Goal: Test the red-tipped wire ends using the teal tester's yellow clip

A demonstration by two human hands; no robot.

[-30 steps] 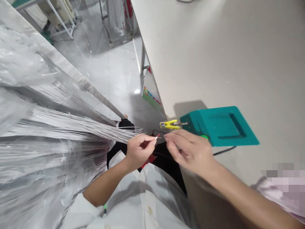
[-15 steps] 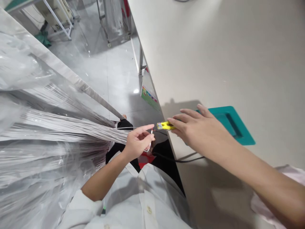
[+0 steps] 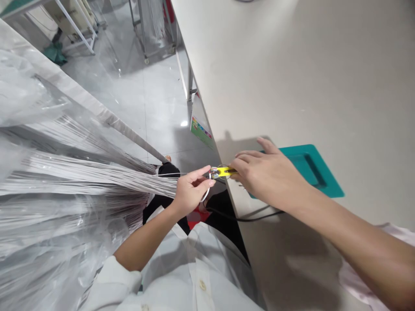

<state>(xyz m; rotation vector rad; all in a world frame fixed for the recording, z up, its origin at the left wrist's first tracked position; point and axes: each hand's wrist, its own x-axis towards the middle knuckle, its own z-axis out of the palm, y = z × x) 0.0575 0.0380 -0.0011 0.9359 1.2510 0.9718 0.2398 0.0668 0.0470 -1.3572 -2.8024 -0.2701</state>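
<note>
My left hand (image 3: 193, 188) is closed, pinching the end of a thin white cable (image 3: 206, 193) that curls below the fingertips. In my right hand (image 3: 259, 170) is a small yellow cutting tool (image 3: 225, 172), like a pair of snips, with a metal tip. That tip meets the cable end between my left thumb and forefinger. My right palm and the tool's rear part are hidden. A bundle of white cables (image 3: 106, 170) runs from the left up to my left hand. A teal tray (image 3: 332, 185) lies on the table under and beyond my right hand.
The pale table (image 3: 308, 86) fills the right side, its edge just beneath the tool. A black cord (image 3: 256, 219) crosses that edge. Clear plastic sheeting (image 3: 29, 86) and a long rail (image 3: 119, 125) flank the cables. A wheeled rack (image 3: 139, 30) stands on the floor.
The yellow tool and the pinched cable end have come together; before, a small gap lay between them. My right hand has shifted slightly left, and my left hand slightly right.
</note>
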